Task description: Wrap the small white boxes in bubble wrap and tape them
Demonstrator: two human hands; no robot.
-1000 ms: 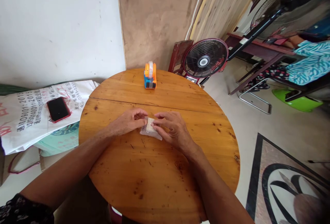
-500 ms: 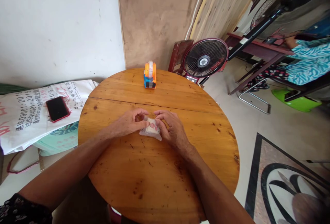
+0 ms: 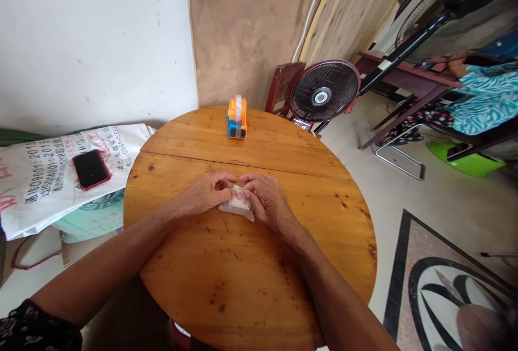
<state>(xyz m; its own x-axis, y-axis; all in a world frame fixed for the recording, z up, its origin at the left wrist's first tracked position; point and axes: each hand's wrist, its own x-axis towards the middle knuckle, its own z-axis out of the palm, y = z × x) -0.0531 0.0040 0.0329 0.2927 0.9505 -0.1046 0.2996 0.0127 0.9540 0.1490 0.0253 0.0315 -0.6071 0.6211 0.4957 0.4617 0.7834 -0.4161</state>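
Note:
A small clear plastic packet [image 3: 238, 204] with a whitish content and pinkish-red marks lies near the middle of the round wooden table [image 3: 243, 291]. My left hand [image 3: 208, 192] grips its upper left part between thumb and curled fingers. On the other side, my right hand [image 3: 269, 200] pinches the packet's right part. The lower edge of the plastic sticks out toward me. Some fingertips behind the packet are hidden. An orange and blue tape dispenser [image 3: 237, 117] stands toward the table's far edge, touched by neither hand.
A phone [image 3: 91, 170] rests on white printed sacks [image 3: 40, 178] left of the table. Behind the table at the right stand a round fan [image 3: 322, 92] and a wooden chair [image 3: 283, 84]. A person in a turquoise patterned top [image 3: 485, 97] sits at a desk farther right.
Both hands stay around the packet with only slight finger movement; the right fingertips have come slightly nearer the left ones. The whole view has shifted a little.

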